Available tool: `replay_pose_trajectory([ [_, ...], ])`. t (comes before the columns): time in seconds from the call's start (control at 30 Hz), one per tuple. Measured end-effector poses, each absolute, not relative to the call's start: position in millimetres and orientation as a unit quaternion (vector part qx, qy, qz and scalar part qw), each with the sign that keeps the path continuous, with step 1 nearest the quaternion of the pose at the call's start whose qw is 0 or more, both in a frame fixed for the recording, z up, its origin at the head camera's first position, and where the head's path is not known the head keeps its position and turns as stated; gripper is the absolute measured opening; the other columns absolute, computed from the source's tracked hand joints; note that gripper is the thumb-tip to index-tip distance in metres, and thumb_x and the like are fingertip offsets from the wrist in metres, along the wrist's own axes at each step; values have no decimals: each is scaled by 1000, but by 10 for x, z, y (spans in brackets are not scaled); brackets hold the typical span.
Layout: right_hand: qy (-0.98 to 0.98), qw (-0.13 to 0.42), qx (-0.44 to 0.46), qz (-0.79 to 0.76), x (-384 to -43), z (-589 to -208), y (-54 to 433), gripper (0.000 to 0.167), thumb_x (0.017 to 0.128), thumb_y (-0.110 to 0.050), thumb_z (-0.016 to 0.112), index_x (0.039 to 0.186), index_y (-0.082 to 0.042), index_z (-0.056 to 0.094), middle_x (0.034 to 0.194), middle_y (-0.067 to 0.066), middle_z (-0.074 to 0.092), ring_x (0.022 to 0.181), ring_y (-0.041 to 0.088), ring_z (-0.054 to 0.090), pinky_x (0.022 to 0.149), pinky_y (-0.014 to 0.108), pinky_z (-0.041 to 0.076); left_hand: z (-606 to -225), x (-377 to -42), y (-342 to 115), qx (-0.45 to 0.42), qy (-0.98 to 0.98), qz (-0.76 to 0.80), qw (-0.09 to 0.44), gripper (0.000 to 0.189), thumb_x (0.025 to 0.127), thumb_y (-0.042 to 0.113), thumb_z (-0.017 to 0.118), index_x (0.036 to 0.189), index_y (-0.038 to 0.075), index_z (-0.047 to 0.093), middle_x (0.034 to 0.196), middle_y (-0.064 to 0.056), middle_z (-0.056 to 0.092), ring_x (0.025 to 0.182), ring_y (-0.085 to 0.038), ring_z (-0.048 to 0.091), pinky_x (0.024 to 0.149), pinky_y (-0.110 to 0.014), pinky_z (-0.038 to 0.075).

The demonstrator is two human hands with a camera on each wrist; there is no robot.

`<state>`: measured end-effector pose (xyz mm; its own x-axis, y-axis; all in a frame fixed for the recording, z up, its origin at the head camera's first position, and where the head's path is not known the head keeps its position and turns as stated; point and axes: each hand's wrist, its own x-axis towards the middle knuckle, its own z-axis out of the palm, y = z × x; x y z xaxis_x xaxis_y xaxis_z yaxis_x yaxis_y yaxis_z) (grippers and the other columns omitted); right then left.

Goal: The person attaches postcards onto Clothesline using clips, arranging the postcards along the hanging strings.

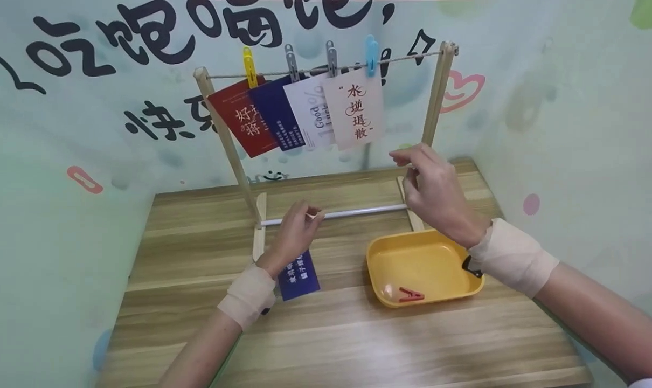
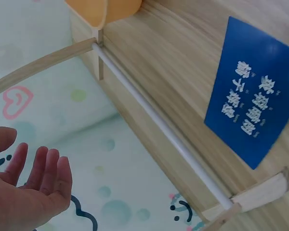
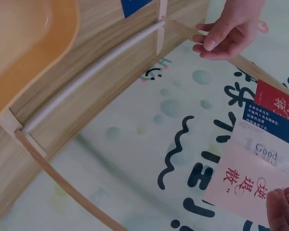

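My left hand (image 1: 299, 229) hovers over the stand's white rod, its fingers loosely bent and nothing in them; the left wrist view shows that hand (image 2: 36, 187) with the fingers apart. A blue card (image 1: 299, 277) lies on the table below this wrist. My right hand (image 1: 434, 186) is raised, fingers relaxed, just right of a pale pink card (image 1: 354, 113) with red writing. That card hangs from a light blue clothespin (image 1: 371, 56). Beside it hang a white card (image 1: 311, 116), a dark blue card (image 1: 277, 116) and a red card (image 1: 245, 121).
The wooden stand (image 1: 226, 137) carries a string (image 1: 401, 59) with a yellow clothespin (image 1: 250, 67) and two grey ones. A yellow tray (image 1: 377, 258) stands front right on the table (image 1: 337, 345), holding a red clothespin (image 1: 410, 295). Walls rise behind and at both sides.
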<state>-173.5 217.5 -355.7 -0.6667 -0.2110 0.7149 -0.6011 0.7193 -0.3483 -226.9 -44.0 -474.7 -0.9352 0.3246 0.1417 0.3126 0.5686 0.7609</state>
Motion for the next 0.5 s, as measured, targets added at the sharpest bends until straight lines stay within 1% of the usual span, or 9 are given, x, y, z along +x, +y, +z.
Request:
replay_pose_trajectory([
  [0.17, -862, 327, 226, 315, -1649, -3759, 2205, 37, 85, 19, 47, 111, 3, 67, 99, 17, 68, 92, 26, 67, 73, 26, 54, -4878, -2205, -557, 173, 892, 418, -2, 27, 104, 21, 54, 122, 2, 61, 119, -15, 63, 110, -28, 62, 98, -40, 52],
  [0.3, -863, 328, 229, 308, -1599, -3923, 2227, 35, 84, 19, 50, 110, 4, 67, 98, 17, 68, 90, 26, 65, 71, 30, 54, -4963, -2157, -609, 165, 898, 408, -8, 25, 104, 22, 54, 119, 3, 62, 116, -13, 63, 109, -27, 61, 98, -41, 52],
  [0.4, -863, 330, 235, 301, -1569, -4051, 2233, 34, 83, 19, 53, 109, 4, 67, 96, 17, 67, 87, 24, 65, 68, 32, 54, -5020, -2091, -614, 162, 900, 405, -18, 26, 103, 22, 55, 118, 2, 62, 115, -14, 64, 110, -30, 62, 97, -42, 53],
  [0.5, -865, 320, 235, 306, -1535, -4176, 2241, 36, 82, 20, 53, 110, 3, 67, 97, 15, 68, 85, 21, 66, 66, 32, 56, -5088, -2007, -595, 164, 903, 395, -36, 26, 103, 22, 56, 118, 2, 63, 114, -15, 64, 111, -34, 63, 96, -44, 54],
])
